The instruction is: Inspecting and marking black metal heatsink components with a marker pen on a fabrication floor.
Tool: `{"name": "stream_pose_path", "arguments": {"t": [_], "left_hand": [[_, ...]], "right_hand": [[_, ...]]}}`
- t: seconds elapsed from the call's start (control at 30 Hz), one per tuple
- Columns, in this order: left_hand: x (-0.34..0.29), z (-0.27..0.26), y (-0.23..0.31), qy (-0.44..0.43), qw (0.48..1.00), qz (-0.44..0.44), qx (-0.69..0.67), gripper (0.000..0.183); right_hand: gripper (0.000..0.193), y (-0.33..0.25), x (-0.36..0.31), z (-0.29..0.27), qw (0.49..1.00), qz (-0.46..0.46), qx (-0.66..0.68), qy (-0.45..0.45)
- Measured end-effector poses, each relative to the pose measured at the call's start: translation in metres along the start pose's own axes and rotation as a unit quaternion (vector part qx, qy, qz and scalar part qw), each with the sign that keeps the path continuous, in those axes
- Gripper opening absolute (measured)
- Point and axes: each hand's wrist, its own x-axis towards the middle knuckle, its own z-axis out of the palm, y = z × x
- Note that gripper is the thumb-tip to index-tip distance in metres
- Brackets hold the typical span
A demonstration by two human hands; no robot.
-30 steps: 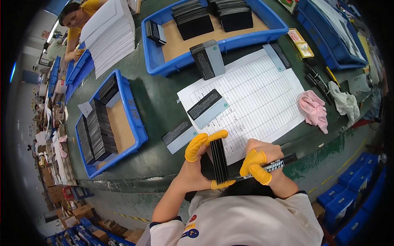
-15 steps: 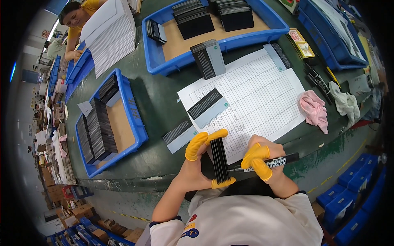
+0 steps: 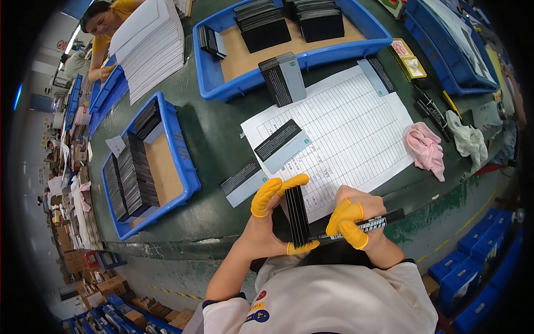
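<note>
Yellow finger cots cover fingers on both my hands. My left hand (image 3: 267,228) grips a small stack of black cards (image 3: 297,217) on edge, thumb at the near end and fingers at the far end. A black permanent marker (image 3: 367,224) is pinched in my right hand (image 3: 356,217), its tip pointing left at the edges of the stack near its lower end. Whether the tip touches is too small to tell. Just beyond lies a ruled paper sheet (image 3: 356,128), with a black-and-grey card (image 3: 282,146) on it. Another such card (image 3: 243,185) rests on the green table, left of my left hand.
A blue tray of black cards (image 3: 189,172) stands at left, a larger blue tray (image 3: 295,55) at the back. A card stack (image 3: 282,79) leans against the latter. Pink cloth (image 3: 424,150) and pens (image 3: 431,111) lie right. Across the table, a person (image 3: 103,33) sits beside piled paper (image 3: 150,50).
My right hand and the marker have shifted very slightly, the fingers tilting a little. The left hand and its card stack stay almost in place.
</note>
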Motion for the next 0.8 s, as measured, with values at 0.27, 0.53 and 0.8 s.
{"name": "stream_pose_path", "arguments": {"t": [0.27,0.53,0.8], "left_hand": [[0.001,-0.002,0.002,-0.013,1.000,-0.022,-0.013,0.111],[0.003,-0.005,0.006,0.002,0.999,-0.011,0.050,0.115],[0.004,-0.011,0.004,0.015,0.954,-0.031,-0.299,0.129]], "right_hand": [[0.011,0.003,0.000,0.000,0.999,-0.027,0.025,-0.012],[0.010,0.003,0.001,0.001,0.998,-0.048,0.036,-0.002],[0.035,0.010,-0.013,0.011,0.979,-0.017,0.043,0.198]]}}
